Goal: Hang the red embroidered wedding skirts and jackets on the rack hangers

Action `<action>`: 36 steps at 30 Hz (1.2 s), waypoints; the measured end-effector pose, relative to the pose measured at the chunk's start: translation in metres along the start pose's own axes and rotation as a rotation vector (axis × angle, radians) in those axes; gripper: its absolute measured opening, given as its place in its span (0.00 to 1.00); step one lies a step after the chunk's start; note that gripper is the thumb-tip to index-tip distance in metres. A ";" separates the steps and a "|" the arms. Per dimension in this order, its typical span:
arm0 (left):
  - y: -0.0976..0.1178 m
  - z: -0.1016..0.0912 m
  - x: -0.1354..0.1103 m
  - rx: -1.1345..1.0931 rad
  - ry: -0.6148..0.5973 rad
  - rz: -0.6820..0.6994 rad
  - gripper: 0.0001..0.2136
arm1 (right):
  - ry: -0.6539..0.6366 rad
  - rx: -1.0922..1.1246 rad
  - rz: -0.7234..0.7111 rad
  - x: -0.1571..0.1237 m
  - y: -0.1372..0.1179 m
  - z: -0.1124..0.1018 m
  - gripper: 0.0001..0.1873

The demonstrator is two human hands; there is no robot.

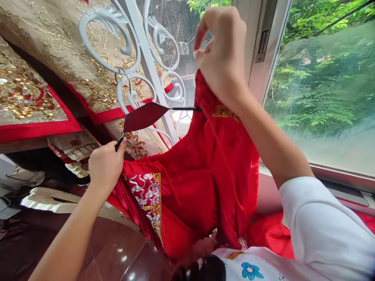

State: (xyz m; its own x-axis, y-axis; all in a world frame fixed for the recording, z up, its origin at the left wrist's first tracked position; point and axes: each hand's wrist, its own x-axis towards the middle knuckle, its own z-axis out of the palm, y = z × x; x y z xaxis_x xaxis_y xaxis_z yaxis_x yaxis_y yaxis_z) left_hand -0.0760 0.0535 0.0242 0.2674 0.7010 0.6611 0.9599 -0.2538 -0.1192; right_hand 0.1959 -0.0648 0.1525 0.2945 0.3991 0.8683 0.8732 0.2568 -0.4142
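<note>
A red satin garment (202,187) with silver and gold embroidery hangs in front of me. My right hand (221,54) is raised high and pinches the garment's top edge, fingers closed on the red cloth. My left hand (106,166) is closed round the lower end of a dark hanger (145,115), which has a maroon padded shoulder and a metal hook caught in the white scrolled window grille (129,74). The hanger's other arm points into the red cloth under my right hand.
Gold-embroidered cloths with red borders (43,78) hang and lie at the left. A window (325,86) at the right shows green trees. A glossy dark brown floor or tabletop (117,249) lies below. My white sleeve (316,226) fills the lower right.
</note>
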 end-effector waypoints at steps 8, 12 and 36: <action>-0.006 -0.010 -0.003 0.189 0.035 -0.106 0.18 | -0.293 -0.445 -0.275 -0.106 0.030 0.035 0.14; -0.012 -0.018 -0.011 0.095 0.100 0.014 0.16 | -0.275 -0.298 -0.221 -0.075 0.068 0.031 0.10; -0.043 -0.078 -0.027 -0.954 -0.358 -0.424 0.14 | -0.336 -0.010 -0.085 -0.041 -0.006 0.147 0.25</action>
State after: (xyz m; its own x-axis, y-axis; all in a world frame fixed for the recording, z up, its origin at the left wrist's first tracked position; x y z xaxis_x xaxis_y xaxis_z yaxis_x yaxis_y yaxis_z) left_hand -0.1306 -0.0063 0.0691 0.0891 0.9662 0.2420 0.5615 -0.2494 0.7890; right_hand 0.1211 0.0468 0.0789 0.0778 0.6443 0.7608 0.8935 0.2935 -0.3399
